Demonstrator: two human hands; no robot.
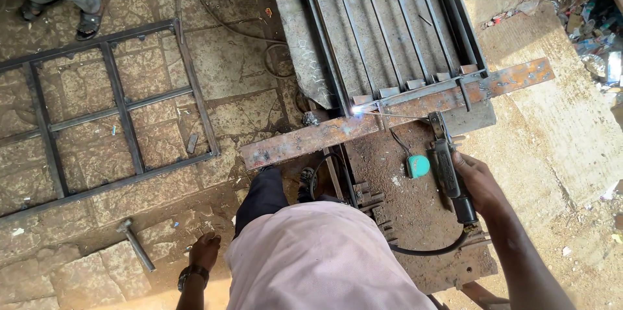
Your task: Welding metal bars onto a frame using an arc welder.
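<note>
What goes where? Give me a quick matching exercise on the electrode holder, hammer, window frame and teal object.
Things:
1. electrode holder
2. hammer
3. window frame
4. teal object

Places:
A. lying flat on the stone paving, far left
B. gripped in the right hand
C. on the rusty plate, just left of the holder
D. on the ground near the left hand

Pairs: 1-B, 2-D, 3-A, 4-C

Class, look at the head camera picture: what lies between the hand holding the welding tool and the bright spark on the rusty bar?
In the head view, the thin welding rod spans from the electrode holder in the right hand to the spark.
</note>
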